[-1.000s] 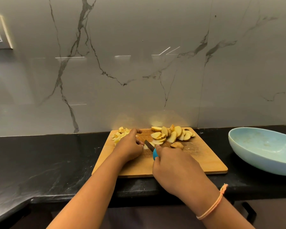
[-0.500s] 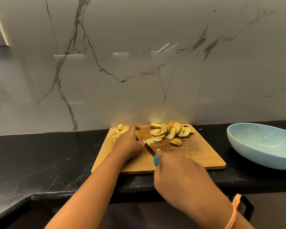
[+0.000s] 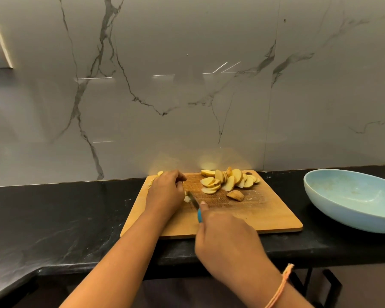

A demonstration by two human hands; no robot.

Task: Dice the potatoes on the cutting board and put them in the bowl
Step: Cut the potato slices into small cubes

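The left hand [image 3: 165, 193] curls over a pale potato piece [image 3: 187, 198] on the scored wooden cutting board [image 3: 267, 215]; the right hand [image 3: 228, 237] grips a blue-handled knife [image 3: 199, 215]. Half-moon potato slices [image 3: 228, 181] heap behind, and a smooth blue bowl [image 3: 351, 196] sits off right.

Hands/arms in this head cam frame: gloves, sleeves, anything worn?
No gloves and no sleeves in view: the left hand and right hand are bare, and so are both arms down to the frame edge. No rings or watch show. The only item worn is a thin orange-pink thread band on the right wrist, with a short frayed end sticking out.
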